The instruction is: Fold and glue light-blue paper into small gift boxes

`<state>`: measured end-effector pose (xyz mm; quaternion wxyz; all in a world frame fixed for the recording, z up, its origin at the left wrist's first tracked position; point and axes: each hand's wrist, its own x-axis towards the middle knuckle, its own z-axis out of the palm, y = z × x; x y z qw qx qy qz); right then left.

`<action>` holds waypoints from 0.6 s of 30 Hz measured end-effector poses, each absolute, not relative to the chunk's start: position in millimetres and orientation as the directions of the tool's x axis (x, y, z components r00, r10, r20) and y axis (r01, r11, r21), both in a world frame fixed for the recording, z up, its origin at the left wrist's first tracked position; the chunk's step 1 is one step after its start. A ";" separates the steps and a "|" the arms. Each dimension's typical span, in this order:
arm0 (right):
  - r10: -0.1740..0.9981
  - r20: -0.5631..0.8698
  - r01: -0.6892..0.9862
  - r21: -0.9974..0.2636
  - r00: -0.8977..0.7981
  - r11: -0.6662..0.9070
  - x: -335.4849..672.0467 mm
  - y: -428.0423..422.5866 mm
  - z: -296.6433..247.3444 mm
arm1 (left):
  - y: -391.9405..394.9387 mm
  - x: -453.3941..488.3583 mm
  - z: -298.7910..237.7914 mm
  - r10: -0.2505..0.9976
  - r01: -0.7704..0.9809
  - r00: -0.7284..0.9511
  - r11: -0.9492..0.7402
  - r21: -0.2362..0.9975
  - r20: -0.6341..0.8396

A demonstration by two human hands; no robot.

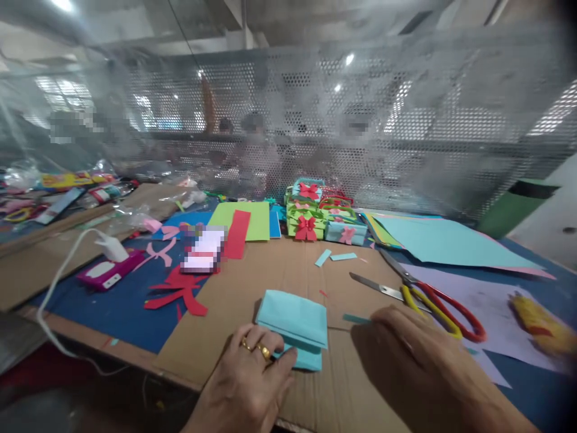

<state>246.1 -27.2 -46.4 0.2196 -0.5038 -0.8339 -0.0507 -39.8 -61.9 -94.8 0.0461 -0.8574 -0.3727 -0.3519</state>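
A folded light-blue paper piece [295,325] lies on the brown cardboard sheet [270,270] in front of me. My left hand [252,379], with rings on two fingers, rests on the paper's near edge with its fingers laid over it. My right hand [415,355] is curled, its fingertips pinched on a thin light-blue paper strip [356,319] just right of the folded piece. Red-and-yellow-handled scissors [424,294] lie open just beyond my right hand.
Small paper gift boxes with red bows [315,213] stand at the back centre. Sheets of blue [451,243], green [241,219] and red [237,234] paper lie around. A purple device with a white plug and cable [108,267] sits left. Red paper cut-outs [180,291] lie nearby. A perforated screen [360,120] closes the back.
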 end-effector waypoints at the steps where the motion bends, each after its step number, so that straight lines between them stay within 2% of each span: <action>1: 0.838 0.402 0.850 -0.221 -0.368 0.479 248.5 -28.1 -45.2 | -62.0 -39.9 -94.8 0.612 0.674 0.475 -0.715 0.186 0.632; 3: 0.869 0.378 0.822 -0.344 -0.321 0.453 251.7 -30.9 -45.1 | -62.9 -40.0 -94.0 0.627 0.676 0.476 -0.710 0.199 0.617; 5: 0.895 0.334 0.813 -0.403 -0.297 0.420 250.9 -36.0 -47.3 | -64.0 -40.0 -92.5 0.640 0.676 0.479 -0.705 0.212 0.602; 9: 0.930 0.248 0.812 -0.459 -0.271 0.359 242.4 -50.0 -53.1 | -64.3 -40.0 -90.0 0.644 0.681 0.488 -0.703 0.204 0.589; 14: 0.884 0.251 0.745 -0.476 -0.395 0.468 242.6 -60.8 -57.4 | -63.6 -39.8 -88.0 0.618 0.656 0.498 -0.727 0.202 0.609; 18: 0.902 0.130 0.747 -0.519 -0.411 0.415 242.3 -65.2 -53.9 | -65.2 -41.2 -89.7 0.625 0.661 0.513 -0.725 0.193 0.588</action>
